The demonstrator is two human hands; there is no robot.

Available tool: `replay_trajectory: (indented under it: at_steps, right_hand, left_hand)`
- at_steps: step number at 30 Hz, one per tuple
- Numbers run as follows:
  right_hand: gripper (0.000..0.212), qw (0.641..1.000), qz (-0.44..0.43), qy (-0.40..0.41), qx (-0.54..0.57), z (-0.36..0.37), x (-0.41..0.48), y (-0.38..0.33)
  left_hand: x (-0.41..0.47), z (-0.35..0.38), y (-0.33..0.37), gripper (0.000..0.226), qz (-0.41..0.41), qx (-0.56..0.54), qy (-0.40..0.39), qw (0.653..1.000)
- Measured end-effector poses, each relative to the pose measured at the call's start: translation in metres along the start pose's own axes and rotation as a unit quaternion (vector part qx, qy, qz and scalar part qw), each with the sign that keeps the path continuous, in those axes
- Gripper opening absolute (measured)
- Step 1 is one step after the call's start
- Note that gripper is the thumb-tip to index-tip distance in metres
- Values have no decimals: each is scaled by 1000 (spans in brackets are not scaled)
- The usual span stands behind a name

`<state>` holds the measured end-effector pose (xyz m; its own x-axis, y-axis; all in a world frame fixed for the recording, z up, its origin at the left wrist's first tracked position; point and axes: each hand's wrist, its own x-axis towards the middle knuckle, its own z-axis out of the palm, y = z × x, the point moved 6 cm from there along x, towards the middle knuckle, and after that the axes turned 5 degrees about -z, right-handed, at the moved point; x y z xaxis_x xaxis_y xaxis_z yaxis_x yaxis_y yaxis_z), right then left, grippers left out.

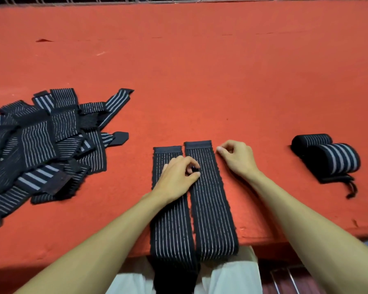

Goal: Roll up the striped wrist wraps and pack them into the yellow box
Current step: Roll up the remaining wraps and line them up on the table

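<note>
Left hand is pinching the right flat wrap, lying beside the left flat wrap on the red table, right hand is curling at its outer edge, hold unclear.

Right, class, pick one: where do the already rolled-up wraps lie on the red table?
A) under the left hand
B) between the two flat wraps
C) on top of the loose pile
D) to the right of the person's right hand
D: the rolled wraps lie on the red table right of the right hand, apart from it; the loose pile is at the far left, the flat wraps in the middle.
</note>
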<state>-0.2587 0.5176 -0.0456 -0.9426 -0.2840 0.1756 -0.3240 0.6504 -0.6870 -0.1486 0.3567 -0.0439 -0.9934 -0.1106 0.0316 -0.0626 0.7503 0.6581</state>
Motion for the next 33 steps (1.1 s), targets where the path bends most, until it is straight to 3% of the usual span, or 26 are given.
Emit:
replay_trajectory:
  at_steps: [2,4,7,10,13,15,17,20,23,27,30,33]
  right_hand:
    - [27,999,-15,29,-22,5,2,-3]
    - [41,994,-30,-2,-105,16,5,-11]
    - [38,984,-43,-34,-172,21,7,-17]
    - [22,995,-29,3,-92,14,8,-11]
    - [6,999,-43,0,-32,10,3,-12]
    - [9,998,-65,16,14,-3,-3,-18]
    - [11,992,-87,15,90,-21,-13,-30]
    - [9,962,-101,-30,253,-42,-24,-58]
    - [7,897,-69,-93,426,-57,-37,-87]
    - [15,831,-16,-96,548,-76,-59,-123]
    - [16,801,24,-64,595,-78,-66,-137]
    - [2,781,62,-19,621,-76,-68,-144]
  left_hand:
    - [-1,4,-1,7,12,33,41,999]
    - [-3,6,-2,7,25,58,67,996]
    - [-1,4,-4,4,34,34,85,995]
    - [-1,1,-3,11,37,17,98,994]
    - [-9,-4,0,20,37,70,135,988]
    - [-15,-8,2,35,25,111,141,983]
    - [-22,-12,4,52,-4,70,129,989]
    - [-23,-18,9,65,-80,-92,80,989]
    - [-32,-15,16,42,-158,-232,-52,958]
    - [-70,-21,46,10,-107,-256,-182,943]
    - [-93,-30,59,8,-82,-343,-221,909]
    - [-109,-49,56,21,-79,-432,-215,872]
